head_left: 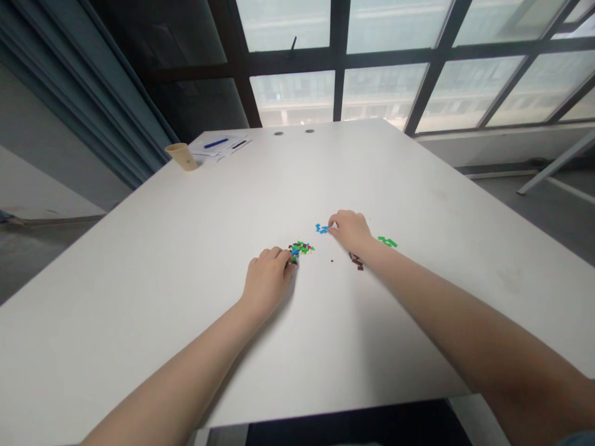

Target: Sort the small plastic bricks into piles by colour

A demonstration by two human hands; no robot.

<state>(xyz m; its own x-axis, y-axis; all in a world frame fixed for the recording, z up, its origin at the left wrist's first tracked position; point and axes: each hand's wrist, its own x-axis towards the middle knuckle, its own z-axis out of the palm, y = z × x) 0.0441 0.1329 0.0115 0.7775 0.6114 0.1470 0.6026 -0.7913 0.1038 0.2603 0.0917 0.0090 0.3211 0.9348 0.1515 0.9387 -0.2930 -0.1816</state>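
On the white table point(186, 248) lies a heap of small mixed-colour plastic pieces point(303, 248), mostly green with some blue, red and brown. They look like tiny building bricks. At its near left edge, my left hand point(268, 277) rests with curled fingers and thumb close together; what is between them is hidden. My right hand point(349, 230) pinches at the edge of a small group of blue pieces point(320, 229), its fingertips on one of them. Brown pieces point(356, 262) lie beneath the right wrist, partly covered, and green pieces point(387, 241) lie beyond the forearm.
One tiny dark piece point(331, 261) lies alone between the hands. At the far left are a tan paper cup point(183, 158), papers point(211, 150), a blue pen point(216, 142) and a dark pen point(238, 145). Windows point(292, 96) and a blue curtain point(88, 80) stand behind.
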